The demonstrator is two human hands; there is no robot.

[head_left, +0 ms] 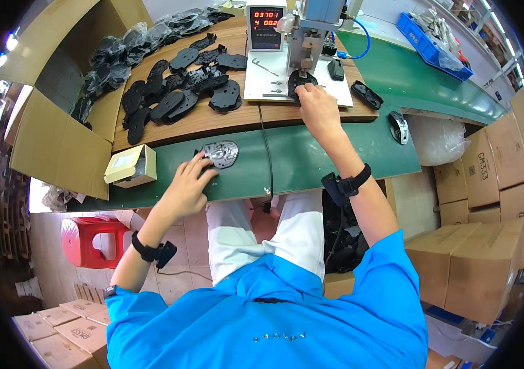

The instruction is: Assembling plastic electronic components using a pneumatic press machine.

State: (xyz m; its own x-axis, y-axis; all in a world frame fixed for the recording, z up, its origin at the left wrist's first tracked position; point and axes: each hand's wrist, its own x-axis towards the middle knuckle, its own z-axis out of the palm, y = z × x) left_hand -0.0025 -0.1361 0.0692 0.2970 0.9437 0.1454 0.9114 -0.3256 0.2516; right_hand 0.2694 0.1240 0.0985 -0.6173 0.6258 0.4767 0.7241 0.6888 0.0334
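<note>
At nine o'clock, an open cardboard carton [59, 123] is seen beside the desk [311, 163], with a small cream box [131, 166] set on the green mat just inside it. A heap of black plastic shells [176, 86] is spread across the wooden top at eleven o'clock. Near centre, a grey moulded shell [222, 154] is pinned flat by the left hand [188, 184], fingers loosely curled over its near edge, nothing lifted. At one o'clock, a black shell [302, 80] under the small press [311, 31] is steadied by the fingertips of the right hand [317, 104], not gripped. The shells are judged light, stiff and slightly slick; a hold at the rim would seem safest. At three o'clock, a computer mouse [399, 127] lies on the mat.
</note>
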